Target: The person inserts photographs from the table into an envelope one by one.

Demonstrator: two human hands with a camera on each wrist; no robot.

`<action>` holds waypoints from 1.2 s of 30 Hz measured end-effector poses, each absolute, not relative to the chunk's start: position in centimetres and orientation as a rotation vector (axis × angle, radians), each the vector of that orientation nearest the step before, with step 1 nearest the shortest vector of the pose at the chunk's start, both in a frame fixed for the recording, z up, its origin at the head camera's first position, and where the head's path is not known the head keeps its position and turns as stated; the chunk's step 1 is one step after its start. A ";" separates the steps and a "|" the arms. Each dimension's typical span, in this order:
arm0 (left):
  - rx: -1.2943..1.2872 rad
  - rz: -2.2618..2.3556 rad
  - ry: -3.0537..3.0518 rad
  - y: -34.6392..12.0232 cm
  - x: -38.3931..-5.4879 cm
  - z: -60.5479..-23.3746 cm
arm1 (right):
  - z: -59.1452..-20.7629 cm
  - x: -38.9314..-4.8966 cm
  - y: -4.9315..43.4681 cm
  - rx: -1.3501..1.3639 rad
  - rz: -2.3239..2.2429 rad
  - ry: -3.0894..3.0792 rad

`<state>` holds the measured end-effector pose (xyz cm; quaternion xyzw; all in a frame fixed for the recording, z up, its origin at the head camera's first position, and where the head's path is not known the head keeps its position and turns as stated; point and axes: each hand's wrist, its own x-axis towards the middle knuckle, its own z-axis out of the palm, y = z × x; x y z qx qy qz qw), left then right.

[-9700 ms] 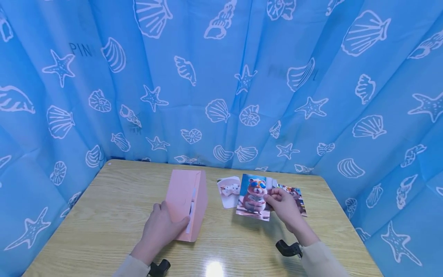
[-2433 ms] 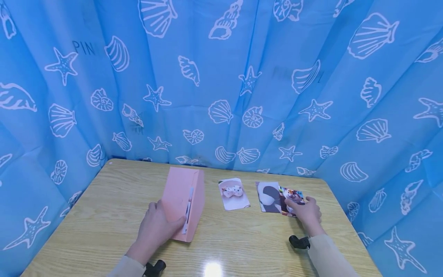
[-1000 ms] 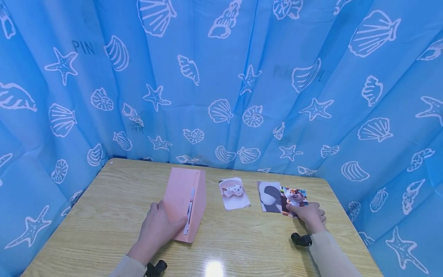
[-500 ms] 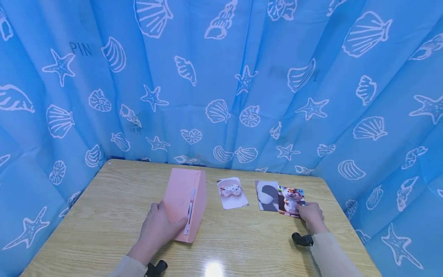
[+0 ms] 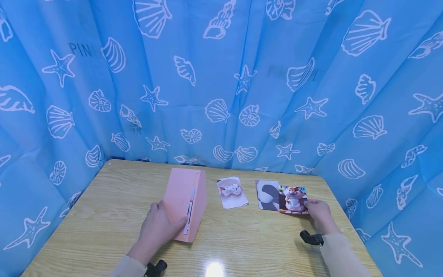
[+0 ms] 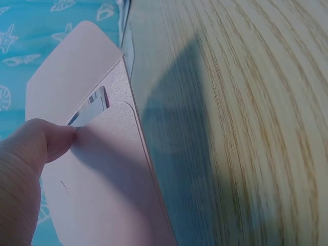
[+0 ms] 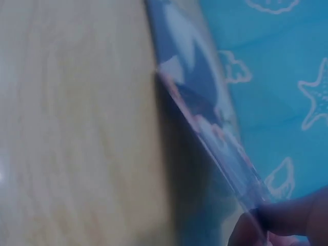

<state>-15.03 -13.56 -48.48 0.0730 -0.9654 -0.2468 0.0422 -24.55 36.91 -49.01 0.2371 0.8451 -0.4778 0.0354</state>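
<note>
My left hand (image 5: 160, 227) grips a pink paper envelope (image 5: 180, 192), its thumb at the opening and its flap raised. In the left wrist view a printed card (image 6: 92, 108) shows inside the mouth of the envelope (image 6: 102, 179), beside the thumb. At the right, my right hand (image 5: 320, 212) pinches the right edge of a picture card (image 5: 293, 201) with a cartoon hamster in white. The right wrist view shows that card (image 7: 225, 154) edge-on, its near end raised off the table between thumb and fingers. Its left side overlaps a grey-and-white card (image 5: 266, 196).
A card with two white animals (image 5: 232, 194) lies on the wooden table (image 5: 242, 246) between the envelope and the right-hand cards. A blue shell-patterned curtain (image 5: 221, 84) hangs around the back and sides of the table.
Earlier the right hand held a card of a hamster in sunglasses, now out of sight. Since then it has reached the rightmost card and lifted its right edge. The left hand stays on the envelope.
</note>
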 end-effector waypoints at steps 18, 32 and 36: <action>0.216 -0.762 -2.929 -13.6 -15.2 -48.7 | -44.2 -24.8 29.1 0.249 -1.780 2.422; 0.223 -0.771 -2.935 -13.5 -15.2 -48.6 | -42.7 -23.8 21.5 0.118 -1.942 2.371; 0.224 -0.759 -2.942 -13.5 -15.2 -48.6 | -42.6 -23.5 19.9 0.085 -1.974 2.369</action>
